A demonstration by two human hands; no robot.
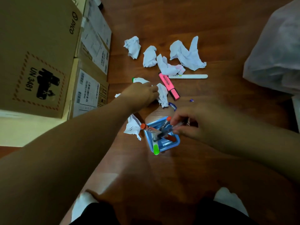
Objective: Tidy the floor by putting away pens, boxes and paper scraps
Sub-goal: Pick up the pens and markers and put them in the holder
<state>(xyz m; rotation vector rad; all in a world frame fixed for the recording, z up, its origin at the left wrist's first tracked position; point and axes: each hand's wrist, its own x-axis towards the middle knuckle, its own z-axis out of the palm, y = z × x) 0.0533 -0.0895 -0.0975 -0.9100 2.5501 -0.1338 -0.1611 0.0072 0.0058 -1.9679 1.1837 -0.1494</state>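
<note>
Landmark: the blue pen holder (177, 141) stands on the wood floor (219, 21), close in front of the person's knees.
Right hand: the right hand (186, 123) is just above the far right corner of the pen holder. Its fingers are curled and pinch a clear pen (179, 126), which slants down into the holder.
Left hand: the left hand (141, 93) is beyond the holder, a little to the left. Its fingers are bent round a crumpled paper scrap (163, 95) and grip it.
Inside the holder: two orange-capped markers (143, 126) lean out to the far side, and a green highlighter (155, 149) sticks out over the near rim. The other pens there are too blurred to tell apart.
Written scrap: a torn paper with writing (133, 128) lies against the left wall of the holder.
Blue pen: a blue pen (172, 106) lies between the holder and the gripped scrap, partly hidden under that scrap.
Pink highlighter: the pink highlighter (169, 86) lies beyond the holder, just right of the gripped scrap.
White pen: the white pen (188, 76) lies crosswise, still farther beyond the holder, near the far end of the pink highlighter.
Loose paper: four crumpled paper balls (186, 53) lie farthest beyond the holder, close together.
Boxes: the cardboard boxes (40, 54) are stacked well to the left of the holder.
Bag: a white plastic bag (276, 54) sits well to the right of the holder.
</note>
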